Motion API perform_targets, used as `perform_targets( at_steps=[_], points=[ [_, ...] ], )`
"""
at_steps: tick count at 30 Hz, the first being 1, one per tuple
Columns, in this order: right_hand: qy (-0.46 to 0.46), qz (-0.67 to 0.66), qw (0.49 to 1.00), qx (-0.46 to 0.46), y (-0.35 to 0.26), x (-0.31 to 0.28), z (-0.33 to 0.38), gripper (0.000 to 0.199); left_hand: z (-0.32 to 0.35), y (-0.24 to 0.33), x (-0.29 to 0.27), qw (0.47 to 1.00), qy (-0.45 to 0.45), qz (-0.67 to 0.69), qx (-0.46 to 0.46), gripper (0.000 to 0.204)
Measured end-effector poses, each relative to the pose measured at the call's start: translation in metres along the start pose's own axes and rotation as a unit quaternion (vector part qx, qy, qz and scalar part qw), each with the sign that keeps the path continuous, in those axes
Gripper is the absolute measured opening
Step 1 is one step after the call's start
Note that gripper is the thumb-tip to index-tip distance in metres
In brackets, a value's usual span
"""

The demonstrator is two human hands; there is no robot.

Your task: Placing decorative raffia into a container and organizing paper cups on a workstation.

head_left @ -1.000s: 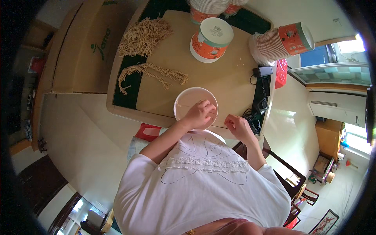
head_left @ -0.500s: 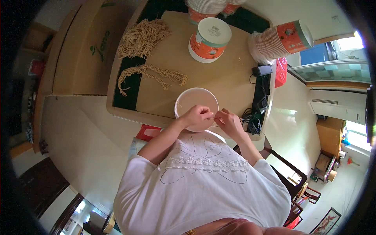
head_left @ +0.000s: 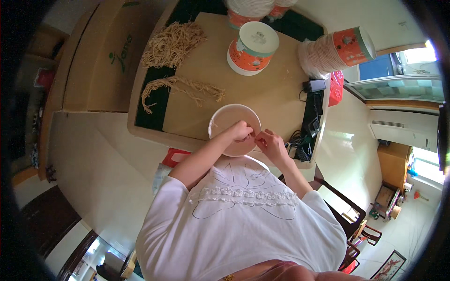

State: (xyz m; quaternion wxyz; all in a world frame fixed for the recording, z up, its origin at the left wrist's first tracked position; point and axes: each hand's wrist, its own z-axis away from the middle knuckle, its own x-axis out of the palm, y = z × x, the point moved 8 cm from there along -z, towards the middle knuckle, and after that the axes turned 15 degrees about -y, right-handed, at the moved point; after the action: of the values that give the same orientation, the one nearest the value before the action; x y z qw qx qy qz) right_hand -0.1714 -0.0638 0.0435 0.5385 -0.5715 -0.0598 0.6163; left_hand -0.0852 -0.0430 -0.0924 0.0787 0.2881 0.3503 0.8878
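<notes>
White bowl (head_left: pixel 228 119) sits under my left hand (head_left: pixel 240 131); right hand (head_left: pixel 269 143) just beside; both grips pinched together, contents too small to tell.

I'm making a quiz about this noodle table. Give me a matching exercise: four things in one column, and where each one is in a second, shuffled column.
Things:
1. white bowl
2. loose heap of noodles
3. sideways stack of orange cups
4. black cables

Places:
A. far left part of the table
B. right edge of the table, near the right hand
C. near edge, under the left hand
D. far right corner

Pairs: 1-C, 2-A, 3-D, 4-B
</notes>
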Motion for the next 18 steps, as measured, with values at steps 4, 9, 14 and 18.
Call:
perform_targets(
  at_steps=[4,9,14,18],
  points=[
    [0.014,-0.005,1.0,-0.009,0.001,0.0,0.001,0.007,0.016,0.004,0.006,0.991,0.002,-0.104,-0.083,0.019],
    [0.009,0.0,1.0,-0.017,0.0,-0.001,0.002,0.007,0.013,-0.016,0.025,0.972,-0.141,0.161,-0.098,0.017],
    [0.019,-0.003,1.0,-0.01,0.0,-0.004,0.002,0.01,0.005,-0.03,0.026,0.969,-0.1,0.205,-0.097,0.017],
    [-0.002,-0.019,1.0,0.016,0.004,-0.002,0.003,0.01,0.002,-0.035,0.031,0.949,-0.139,0.269,-0.084,0.02]
  ],
)
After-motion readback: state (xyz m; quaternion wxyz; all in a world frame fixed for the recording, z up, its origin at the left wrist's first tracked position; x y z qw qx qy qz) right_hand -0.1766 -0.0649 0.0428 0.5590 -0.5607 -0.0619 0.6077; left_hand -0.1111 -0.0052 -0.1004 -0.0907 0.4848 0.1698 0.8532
